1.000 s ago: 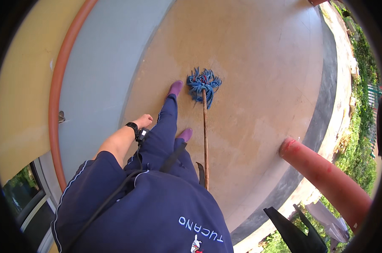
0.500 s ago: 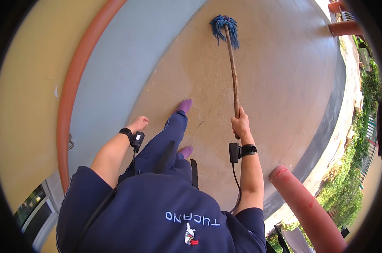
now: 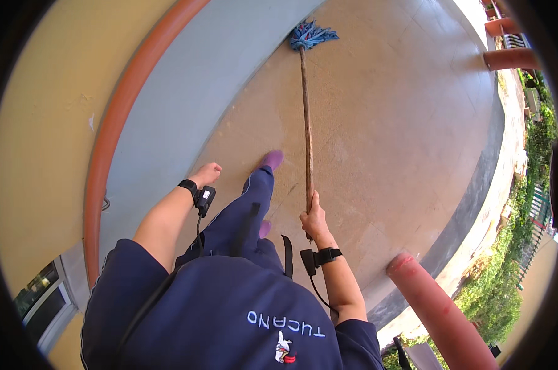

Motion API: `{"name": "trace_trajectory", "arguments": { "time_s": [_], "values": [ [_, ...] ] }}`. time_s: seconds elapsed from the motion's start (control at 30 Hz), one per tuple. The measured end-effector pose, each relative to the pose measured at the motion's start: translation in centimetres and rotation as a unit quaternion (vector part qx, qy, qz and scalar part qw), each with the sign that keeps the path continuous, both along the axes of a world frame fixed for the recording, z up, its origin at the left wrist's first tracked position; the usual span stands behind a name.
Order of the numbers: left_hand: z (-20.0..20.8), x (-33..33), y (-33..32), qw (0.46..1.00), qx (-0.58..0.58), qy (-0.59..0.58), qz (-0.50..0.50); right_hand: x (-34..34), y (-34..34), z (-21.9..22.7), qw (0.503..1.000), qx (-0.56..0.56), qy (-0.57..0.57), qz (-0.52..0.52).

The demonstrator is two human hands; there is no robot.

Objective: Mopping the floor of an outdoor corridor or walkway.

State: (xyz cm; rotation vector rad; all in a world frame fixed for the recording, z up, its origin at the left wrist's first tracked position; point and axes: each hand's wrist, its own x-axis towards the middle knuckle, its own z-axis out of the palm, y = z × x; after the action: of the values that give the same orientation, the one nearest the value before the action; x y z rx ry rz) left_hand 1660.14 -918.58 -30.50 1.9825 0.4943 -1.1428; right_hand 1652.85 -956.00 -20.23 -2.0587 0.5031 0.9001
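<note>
A mop [image 3: 307, 117] with a long wooden handle and a head of blue strands lies stretched out ahead of me. Its head [image 3: 309, 36] rests on the floor close to the foot of the wall on the left, the strands trailing to the right. My right hand [image 3: 316, 221] is wrapped round the near end of the handle. Beside the wall, my left hand [image 3: 206, 175] hangs with its fingers curled in and nothing visible in them. Each wrist wears a black strap with a small box and cable.
A wall on the left, grey-blue below and yellow above, carries a reddish-brown rail [image 3: 115, 111]. The tan floor [image 3: 377, 135] looks damp and shiny. A red pillar [image 3: 439, 308] stands at the near right. Beyond the dark floor edge grow green plants [image 3: 497, 296].
The mop head has swung left to the wall's foot and its strands now trail right. My right hand has moved left and nearer to me. The left hand has shifted slightly.
</note>
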Motion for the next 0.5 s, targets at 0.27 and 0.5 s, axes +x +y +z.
{"name": "trace_trajectory", "arguments": {
  "time_s": [0.27,0.5],
  "values": [
    [0.4,-6.1,-8.9,0.924,0.022,-0.151,-0.35,-26.5,0.1,7.2,0.997,-0.009,0.043,0.058],
    [5.0,-20.1,-20.9,0.598,-0.117,-0.249,-0.753,-46.3,-0.8,14.5,0.953,0.173,0.146,-0.2]
  ]
}}
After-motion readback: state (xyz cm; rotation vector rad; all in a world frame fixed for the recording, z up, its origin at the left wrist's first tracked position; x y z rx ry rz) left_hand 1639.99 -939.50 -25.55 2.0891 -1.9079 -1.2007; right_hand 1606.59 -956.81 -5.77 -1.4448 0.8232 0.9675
